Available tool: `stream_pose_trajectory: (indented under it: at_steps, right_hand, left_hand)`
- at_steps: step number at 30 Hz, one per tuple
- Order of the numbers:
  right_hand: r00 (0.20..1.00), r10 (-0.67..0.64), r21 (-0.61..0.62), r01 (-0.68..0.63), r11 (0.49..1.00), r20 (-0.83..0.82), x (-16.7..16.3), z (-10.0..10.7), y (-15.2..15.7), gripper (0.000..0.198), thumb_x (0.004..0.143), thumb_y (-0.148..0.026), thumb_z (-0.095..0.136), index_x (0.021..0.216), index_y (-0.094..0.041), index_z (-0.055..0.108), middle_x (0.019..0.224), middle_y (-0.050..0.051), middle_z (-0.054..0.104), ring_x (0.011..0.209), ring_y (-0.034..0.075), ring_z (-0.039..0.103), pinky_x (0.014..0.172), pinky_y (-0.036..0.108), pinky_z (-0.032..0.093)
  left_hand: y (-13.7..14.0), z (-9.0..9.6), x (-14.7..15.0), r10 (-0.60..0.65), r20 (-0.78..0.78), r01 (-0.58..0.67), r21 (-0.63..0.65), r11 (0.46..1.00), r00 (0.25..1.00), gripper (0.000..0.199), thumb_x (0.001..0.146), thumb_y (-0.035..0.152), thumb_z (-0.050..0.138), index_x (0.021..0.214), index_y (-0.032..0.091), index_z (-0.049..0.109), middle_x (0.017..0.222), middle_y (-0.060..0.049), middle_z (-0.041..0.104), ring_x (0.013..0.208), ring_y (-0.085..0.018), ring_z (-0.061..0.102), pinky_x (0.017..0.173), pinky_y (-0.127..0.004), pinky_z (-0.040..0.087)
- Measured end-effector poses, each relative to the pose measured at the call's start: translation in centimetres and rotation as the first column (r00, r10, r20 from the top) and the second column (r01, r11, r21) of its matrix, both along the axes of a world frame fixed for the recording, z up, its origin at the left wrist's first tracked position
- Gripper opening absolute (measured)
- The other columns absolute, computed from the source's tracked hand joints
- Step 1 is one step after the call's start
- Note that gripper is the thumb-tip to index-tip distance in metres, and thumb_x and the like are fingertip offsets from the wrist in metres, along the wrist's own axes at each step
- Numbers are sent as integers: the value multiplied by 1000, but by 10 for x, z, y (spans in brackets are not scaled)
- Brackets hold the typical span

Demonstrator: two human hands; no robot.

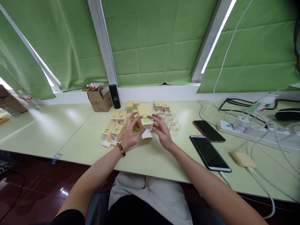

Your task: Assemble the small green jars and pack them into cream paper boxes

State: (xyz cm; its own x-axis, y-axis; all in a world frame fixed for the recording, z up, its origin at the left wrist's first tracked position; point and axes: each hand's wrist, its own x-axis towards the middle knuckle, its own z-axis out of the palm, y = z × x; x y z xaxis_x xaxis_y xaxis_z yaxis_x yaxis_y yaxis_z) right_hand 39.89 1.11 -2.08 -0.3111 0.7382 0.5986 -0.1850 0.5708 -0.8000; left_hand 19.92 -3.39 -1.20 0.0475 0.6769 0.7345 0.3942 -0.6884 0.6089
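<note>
Between my two hands is a small cream cardboard box (pixel 141 111) with a green window, tilted toward me, its white end flap (pixel 147 133) hanging open. My left hand (pixel 131 132) grips its left side with thumb and fingertips. On the right side, the bent fingers of my right hand (pixel 162 130) press against it. Just under the flap sits a small clear container (pixel 147 140), mostly hidden by it. Beside my left hand stand several similar boxes (pixel 118 131) with open flaps. Clear plastic cups with yellow bits (pixel 174 125) lie past my right hand.
More cream boxes (pixel 162 106) stand farther back. A brown carton (pixel 100 98) and a black cylinder (pixel 114 96) are by the wall. To the right lie two phones (pixel 211 153), a yellowish charger (pixel 242 159), a white power strip (pixel 253 135) and tangled cables.
</note>
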Motion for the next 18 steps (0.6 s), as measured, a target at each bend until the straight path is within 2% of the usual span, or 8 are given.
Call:
stream_pose_trajectory:
  at_steps: [2,5,12,16,18]
  right_hand:
    - [998,53,-30,-54,998,-25,-1,-1,0,52,95,-52,72,145,-37,64,157,11,38,101,22,71,89,46,66]
    - [996,76,-53,-78,996,-40,-2,-1,0,53,93,-53,76,143,-36,66,158,12,37,95,19,72,89,44,66]
    - [1000,3,-69,-5,998,-26,-5,0,-1,48,93,-56,78,135,-34,70,157,13,43,77,12,66,86,44,68]
    - [998,-53,-67,50,996,-41,-8,-4,2,44,93,-57,78,129,-33,73,150,12,49,77,13,67,78,40,68]
    - [996,-86,-64,84,994,-36,-10,-5,3,42,93,-57,77,127,-32,74,147,12,51,79,15,69,74,39,68]
  left_hand:
    - [2,-1,1,27,20,-26,-14,1000,999,52,99,50,71,146,28,60,164,-17,36,93,-16,64,90,-43,63]
    - [5,-3,3,40,70,-37,-38,999,997,49,101,48,70,145,28,62,163,-18,38,86,-14,64,86,-41,64]
    - [5,-2,6,47,85,-43,-45,998,995,45,101,49,70,139,25,65,156,-17,44,108,-21,69,84,-37,66]
    - [6,-3,6,59,68,-55,-52,997,996,44,100,49,71,137,25,67,153,-17,46,111,-22,69,85,-36,66]
    - [6,-4,6,64,56,-61,-61,996,996,45,100,50,71,138,25,67,152,-16,47,107,-20,69,84,-35,66]
